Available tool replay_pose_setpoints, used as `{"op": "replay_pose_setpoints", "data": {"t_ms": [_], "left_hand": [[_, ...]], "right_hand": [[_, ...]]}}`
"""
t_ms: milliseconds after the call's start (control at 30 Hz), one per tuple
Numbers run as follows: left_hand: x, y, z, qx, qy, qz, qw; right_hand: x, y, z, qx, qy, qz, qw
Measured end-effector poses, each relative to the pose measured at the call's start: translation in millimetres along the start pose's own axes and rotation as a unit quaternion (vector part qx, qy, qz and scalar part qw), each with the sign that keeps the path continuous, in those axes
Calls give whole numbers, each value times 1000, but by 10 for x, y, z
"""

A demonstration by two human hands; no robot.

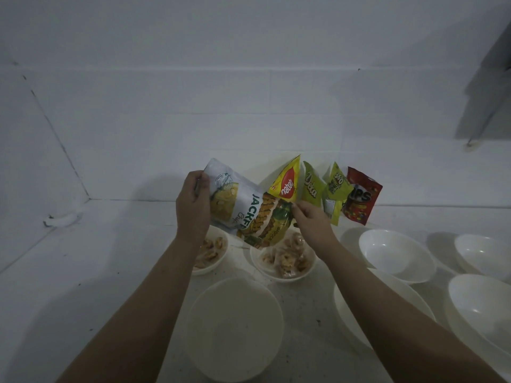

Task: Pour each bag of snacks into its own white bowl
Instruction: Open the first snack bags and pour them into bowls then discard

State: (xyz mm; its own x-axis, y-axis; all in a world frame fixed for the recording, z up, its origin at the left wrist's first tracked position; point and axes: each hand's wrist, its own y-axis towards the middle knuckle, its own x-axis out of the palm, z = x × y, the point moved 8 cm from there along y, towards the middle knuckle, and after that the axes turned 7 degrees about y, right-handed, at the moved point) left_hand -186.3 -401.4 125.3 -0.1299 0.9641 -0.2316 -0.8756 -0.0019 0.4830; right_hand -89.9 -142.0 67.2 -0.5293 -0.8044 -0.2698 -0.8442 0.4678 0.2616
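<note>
Two far bowls [283, 261] hold snacks; both hands [193, 200] pinch the jackfruit bag [237, 205]; four bags [331, 189] remain unpoured.

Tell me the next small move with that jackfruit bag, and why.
Probably tip it over the empty bowl nearest you: both the left hand and right hand grip the jackfruit bag, and the two far bowls already hold snacks.

White bag [237, 200] "JACKF" (cut off); yellow bag [287, 183] "nabati"; green bag [312, 186] "Deka".
</note>
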Motion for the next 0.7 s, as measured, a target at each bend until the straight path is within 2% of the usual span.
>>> {"op": "replay_pose_setpoints", "data": {"t_ms": [100, 233, 333, 467, 700], "left_hand": [[-17, -36, 96, 24, 5, 6, 1000], [79, -100, 278, 71, 32, 4, 997], [188, -162, 465, 118, 51, -14, 992], [300, -258, 753, 191, 74, -32, 978], [425, -261, 865, 207, 69, -47, 975]], "right_hand": [[14, 1, -155, -46, -62, -7, 997], [180, -38, -624, -163, -166, -26, 972], [243, -130, -1002, -185, -98, -36, 977], [177, -101, -1132, -168, -6, 6, 986], [62, -104, -1176, -161, 75, 59, 982]]}}
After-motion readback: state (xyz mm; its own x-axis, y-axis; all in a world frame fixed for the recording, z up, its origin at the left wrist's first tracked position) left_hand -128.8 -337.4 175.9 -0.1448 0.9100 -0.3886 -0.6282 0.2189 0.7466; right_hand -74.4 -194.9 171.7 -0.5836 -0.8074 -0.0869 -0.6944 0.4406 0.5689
